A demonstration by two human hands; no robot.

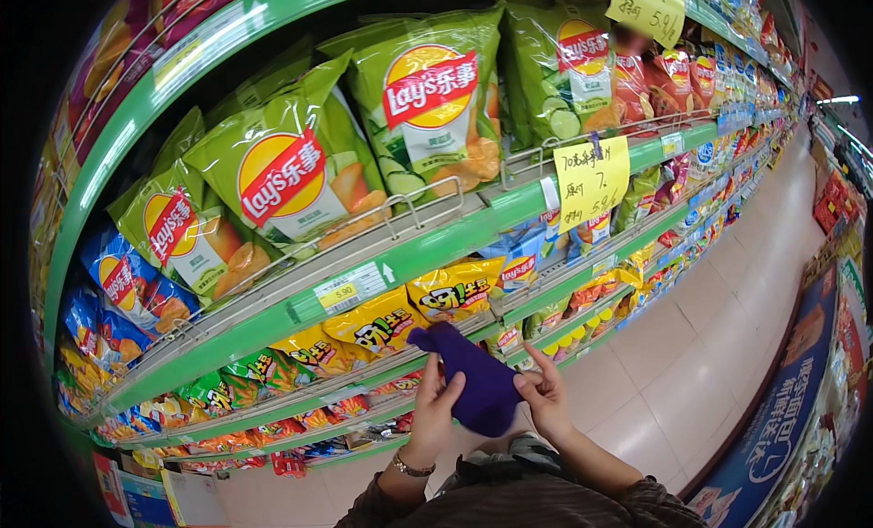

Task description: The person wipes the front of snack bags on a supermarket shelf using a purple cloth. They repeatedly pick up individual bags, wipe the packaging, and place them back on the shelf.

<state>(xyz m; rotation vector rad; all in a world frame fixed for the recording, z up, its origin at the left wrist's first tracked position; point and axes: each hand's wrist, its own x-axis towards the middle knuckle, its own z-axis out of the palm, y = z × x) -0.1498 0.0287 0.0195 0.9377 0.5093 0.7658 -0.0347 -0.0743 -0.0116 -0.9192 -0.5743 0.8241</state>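
Observation:
A dark purple cloth [482,388] hangs between my two hands, in front of the snack shelves. My left hand [438,402] grips its left side, thumb on the near face. On the other side, my right hand [544,396] pinches the cloth's right edge between thumb and finger, with the index finger pointing up. Just beyond the cloth, yellow snack bags [455,290] lie on a lower shelf. Green potato chip bags [436,105] stand on the shelf above, behind a low wire rail.
Green shelf edges [400,257] curve along the left and run far back. Yellow handwritten signs [591,184] hang off them. A tiled aisle floor [677,346] lies to the right, bordered by a blue printed display [773,419]. Boxes [150,496] stand at the lower left.

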